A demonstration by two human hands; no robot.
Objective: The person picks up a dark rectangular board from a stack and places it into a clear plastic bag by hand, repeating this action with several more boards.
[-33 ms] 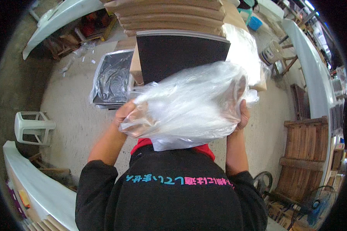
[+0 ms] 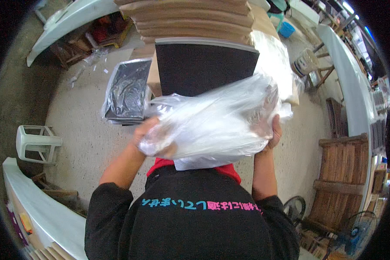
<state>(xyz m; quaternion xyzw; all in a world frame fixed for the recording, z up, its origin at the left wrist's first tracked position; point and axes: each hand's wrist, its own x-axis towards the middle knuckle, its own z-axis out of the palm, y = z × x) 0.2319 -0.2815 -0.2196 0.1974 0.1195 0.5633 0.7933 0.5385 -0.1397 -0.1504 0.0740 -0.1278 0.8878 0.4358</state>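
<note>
Pale concrete floor spreads around the person, whose black shirt is nearest. Just past its red collar, crumpled clear plastic film is held up between the hands, which are well apart: the left hand, blurred, grips one end, and the right hand clasps the other. Beyond, the film overlaps the view of a black flat panel; a plastic-wrapped black stack lies to its left. Farther off rise brown layered bundles, with a blue tub to their right.
</note>
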